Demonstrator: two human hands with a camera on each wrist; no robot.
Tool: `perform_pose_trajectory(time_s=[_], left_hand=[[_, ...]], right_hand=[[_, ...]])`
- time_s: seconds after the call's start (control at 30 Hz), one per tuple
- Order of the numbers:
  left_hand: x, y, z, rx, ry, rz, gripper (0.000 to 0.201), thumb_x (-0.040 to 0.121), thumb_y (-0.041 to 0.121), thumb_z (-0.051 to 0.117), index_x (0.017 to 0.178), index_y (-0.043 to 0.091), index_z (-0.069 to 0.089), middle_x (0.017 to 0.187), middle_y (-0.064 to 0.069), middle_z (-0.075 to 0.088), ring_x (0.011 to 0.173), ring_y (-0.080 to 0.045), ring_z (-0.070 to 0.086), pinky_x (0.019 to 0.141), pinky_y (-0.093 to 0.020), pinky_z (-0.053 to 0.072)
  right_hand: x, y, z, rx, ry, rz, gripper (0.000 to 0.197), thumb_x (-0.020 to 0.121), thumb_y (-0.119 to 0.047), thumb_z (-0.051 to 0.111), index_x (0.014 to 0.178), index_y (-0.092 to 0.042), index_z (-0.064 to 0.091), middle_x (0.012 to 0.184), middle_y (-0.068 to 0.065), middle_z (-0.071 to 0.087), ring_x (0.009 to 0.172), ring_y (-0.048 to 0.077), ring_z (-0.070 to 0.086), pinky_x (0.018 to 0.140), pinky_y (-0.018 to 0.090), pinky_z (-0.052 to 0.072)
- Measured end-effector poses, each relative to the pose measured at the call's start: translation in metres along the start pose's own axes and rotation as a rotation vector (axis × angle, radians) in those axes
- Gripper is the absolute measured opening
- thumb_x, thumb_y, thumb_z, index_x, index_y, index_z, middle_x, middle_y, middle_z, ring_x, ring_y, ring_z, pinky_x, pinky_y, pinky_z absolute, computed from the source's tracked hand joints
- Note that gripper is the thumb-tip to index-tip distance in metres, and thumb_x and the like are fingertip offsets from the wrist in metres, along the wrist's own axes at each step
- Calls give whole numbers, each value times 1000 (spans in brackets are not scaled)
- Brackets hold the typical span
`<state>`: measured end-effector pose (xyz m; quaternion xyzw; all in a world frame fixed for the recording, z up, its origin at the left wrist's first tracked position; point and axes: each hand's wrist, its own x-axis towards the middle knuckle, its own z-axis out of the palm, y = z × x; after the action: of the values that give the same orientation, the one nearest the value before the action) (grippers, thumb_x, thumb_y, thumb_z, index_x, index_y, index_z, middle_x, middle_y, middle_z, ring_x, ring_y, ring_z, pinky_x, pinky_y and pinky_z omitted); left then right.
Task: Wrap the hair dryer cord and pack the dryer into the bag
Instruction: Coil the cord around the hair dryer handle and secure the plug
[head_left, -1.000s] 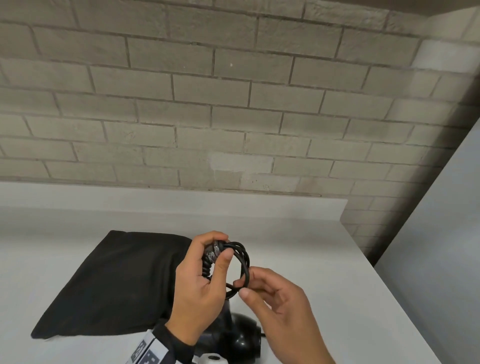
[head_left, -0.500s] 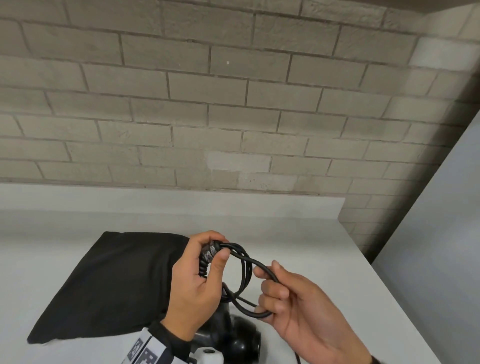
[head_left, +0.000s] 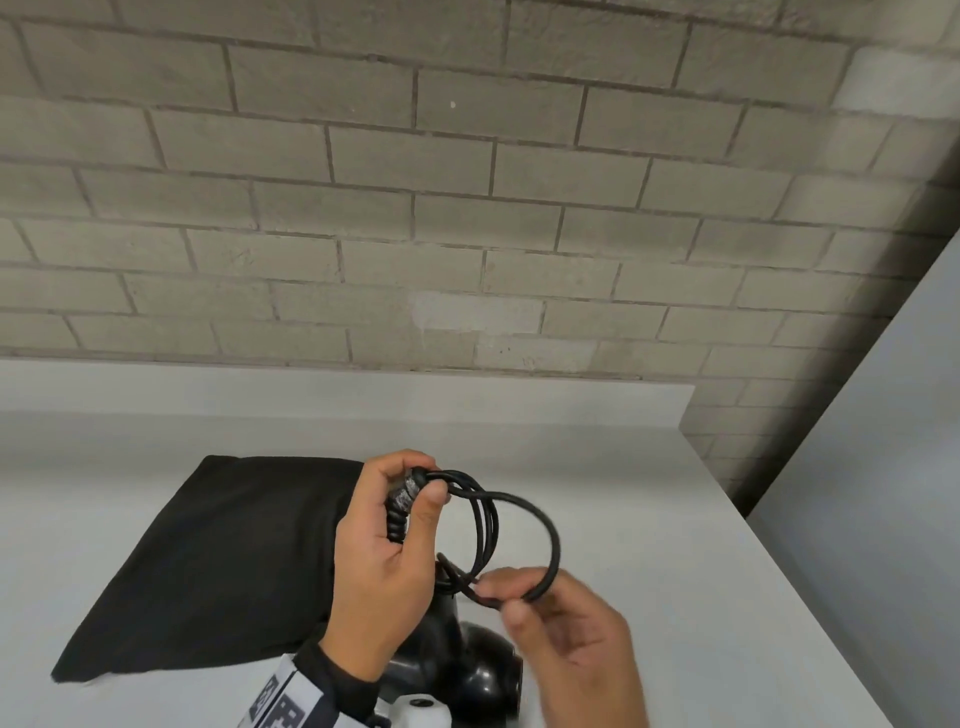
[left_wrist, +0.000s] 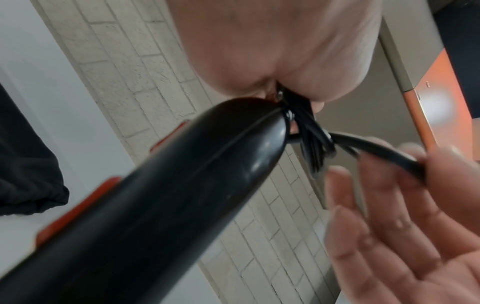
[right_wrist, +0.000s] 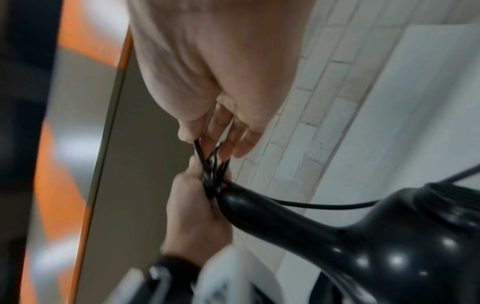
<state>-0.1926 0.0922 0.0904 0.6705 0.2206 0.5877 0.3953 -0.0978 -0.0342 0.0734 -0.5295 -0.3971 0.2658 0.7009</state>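
Observation:
The black hair dryer (head_left: 467, 675) stands with its handle up, its body low between my wrists. My left hand (head_left: 415, 486) grips the handle's end, where the ribbed collar is, and clamps several coils of the black cord (head_left: 550, 535) under its thumb. My right hand (head_left: 511, 603) pinches the outermost, widest loop at the coil's bottom. In the left wrist view the handle (left_wrist: 182, 195) fills the middle and the cord (left_wrist: 376, 152) runs to the right hand's fingers (left_wrist: 441, 164). The right wrist view shows the dryer (right_wrist: 363, 236) and a loose stretch of cord (right_wrist: 324, 205).
A black cloth bag (head_left: 208, 561) lies flat on the white table (head_left: 649, 519), just left of my left hand; its gathered mouth (left_wrist: 31, 197) shows in the left wrist view. A brick wall (head_left: 467, 208) runs behind. The table's right edge drops off beside a grey panel (head_left: 883, 519).
My right hand drew a length of cord out to the lower right, then brought it round into a wider loop, and now pinches it under the coil. The left hand kept its grip.

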Motion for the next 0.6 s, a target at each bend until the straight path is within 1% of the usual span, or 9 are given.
perform_pose_trajectory(time_s=[0.07,0.13,0.2,0.27,0.37,0.43,0.47,0.53,0.6], left_hand=[[1,-2,-2,5,9,-12,24,89,40,55,105,23,58,94,11,66,83,-13,67,73,-14,51],[3,-2,-1,15,12,-16,22,89,40,55,105,25,58,93,12,66,82,-10,66,72,-11,50],[5,-1,0,25,4,-10,20,88,40,55,104,27,58,94,12,65,79,-8,63,70,-9,48],[5,0,2,31,8,-4,21,88,40,55,104,27,58,93,13,64,76,-9,61,68,-8,47],[5,0,5,35,17,-11,20,88,41,55,103,28,58,93,13,64,76,-7,60,68,-7,46],[5,0,7,54,17,-8,20,88,41,54,103,29,57,93,14,64,76,-7,60,67,-6,46],[5,0,8,65,20,-6,20,88,42,54,103,29,57,94,14,63,77,-7,60,67,-6,46],[5,1,9,76,24,-3,20,88,42,54,103,30,56,94,15,63,77,-5,61,67,-6,45],[5,2,11,78,19,-2,21,88,43,54,104,29,56,94,15,63,77,-5,61,68,-7,46]], right_hand=[[4,-8,-13,287,37,105,46,54,-51,90,77,-14,75,68,12,70,79,30,73,77,35,59],[5,-19,-33,550,59,279,62,38,-42,98,80,-2,74,55,8,53,46,28,63,55,38,59],[3,-28,-55,537,50,439,70,37,-38,98,85,6,72,53,7,42,24,15,37,34,25,44],[1,-33,-74,327,17,509,60,50,-40,90,88,3,71,56,10,42,26,7,26,34,14,30],[3,-30,-90,-100,141,343,54,54,-42,89,90,-5,73,65,10,57,33,20,40,36,21,36],[1,-24,-91,-249,273,167,27,73,-15,83,96,-10,71,81,11,66,53,18,61,53,13,49],[0,-22,-86,-360,349,86,26,77,-10,78,100,-16,69,92,8,68,69,11,66,64,9,50],[-4,-21,-68,-564,460,-105,27,80,-20,78,101,-30,65,102,-6,65,89,10,63,78,10,48],[-8,-27,-40,-548,436,-232,17,76,-30,76,88,-34,65,86,-10,66,76,12,61,71,10,45]])
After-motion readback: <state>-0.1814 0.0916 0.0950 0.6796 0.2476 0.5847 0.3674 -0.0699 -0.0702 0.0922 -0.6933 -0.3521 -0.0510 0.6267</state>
